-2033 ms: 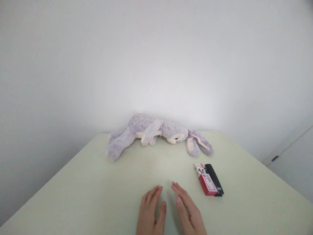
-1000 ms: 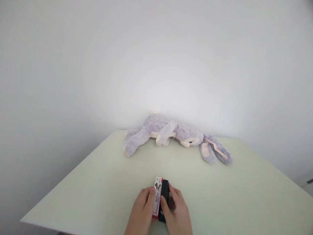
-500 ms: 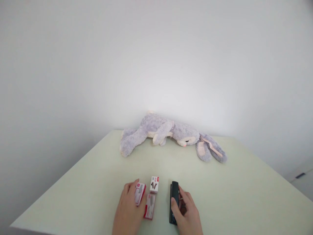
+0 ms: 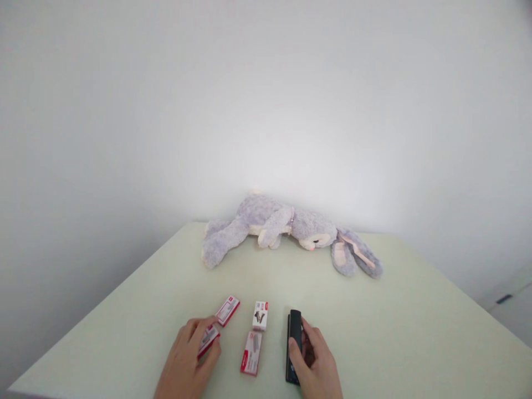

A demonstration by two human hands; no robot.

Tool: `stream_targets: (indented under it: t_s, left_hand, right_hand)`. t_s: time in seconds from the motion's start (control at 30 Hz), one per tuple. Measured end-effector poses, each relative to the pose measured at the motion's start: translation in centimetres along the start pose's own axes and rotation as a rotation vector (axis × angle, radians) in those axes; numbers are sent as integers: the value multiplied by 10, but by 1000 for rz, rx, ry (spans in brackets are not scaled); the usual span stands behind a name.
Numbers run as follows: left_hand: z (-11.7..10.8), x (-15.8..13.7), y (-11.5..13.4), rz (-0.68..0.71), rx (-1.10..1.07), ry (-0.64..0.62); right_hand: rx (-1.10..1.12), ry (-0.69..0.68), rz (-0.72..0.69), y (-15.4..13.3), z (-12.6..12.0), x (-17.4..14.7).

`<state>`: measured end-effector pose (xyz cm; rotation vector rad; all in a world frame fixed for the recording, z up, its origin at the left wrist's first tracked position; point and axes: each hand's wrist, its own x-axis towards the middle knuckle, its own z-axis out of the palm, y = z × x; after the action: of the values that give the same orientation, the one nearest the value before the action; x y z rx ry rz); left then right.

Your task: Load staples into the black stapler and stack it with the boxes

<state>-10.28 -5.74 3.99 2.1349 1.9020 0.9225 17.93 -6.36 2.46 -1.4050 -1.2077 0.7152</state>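
My left hand (image 4: 189,352) has its thumb and fingers around a red-and-white staple box (image 4: 209,338) lying on the table, partly covering it. Touching or close to the fingertips is a second, similar staple box (image 4: 228,310), set at a slant. A third staple box (image 4: 251,353) lies flat between my hands. Behind that one is a small white box (image 4: 260,317) with a picture of a staple remover. On the right, my right hand (image 4: 318,357) grips a black stapler (image 4: 294,343), thumb on its near side and fingers along its right side.
A lilac plush rabbit (image 4: 270,221) lies on its side along the back of the pale green table (image 4: 374,321), near the white wall (image 4: 266,111). A dark handle (image 4: 504,299) shows at the far right, beyond the table.
My left hand has moved left with one staple box, and another now shows apart from the third, farther back. My right hand stays on the stapler. The view has shifted slightly.
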Motion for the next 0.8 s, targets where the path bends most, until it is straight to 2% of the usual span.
stream_targets:
  t_s: [0.13,0.23,0.3,0.37,0.47,0.57,0.73,0.8]
  left_hand:
    - [-2,-3,-9,40,103,-67]
    - [1,4,-5,53,166,-9]
    - [5,5,4,65,165,62]
    - [11,2,21,104,120,78]
    - [23,-2,53,186,30,-43]
    - [34,-1,77,180,8,-113]
    - [46,1,77,78,85,-24]
    - [49,-3,73,109,91,-68]
  right_hand:
    - [-102,-3,-13,-1,2,-1]
    - [-150,-19,-35,3,-1,0]
    - [-171,-32,-64,8,-5,0]
    - [-192,-37,-89,14,-10,-1]
    - [-221,-42,-101,20,-19,-4]
    - [-255,-60,-89,21,-31,-6]
    - [-424,-39,-160,8,-56,1]
    - [-463,-65,-188,-2,-63,8]
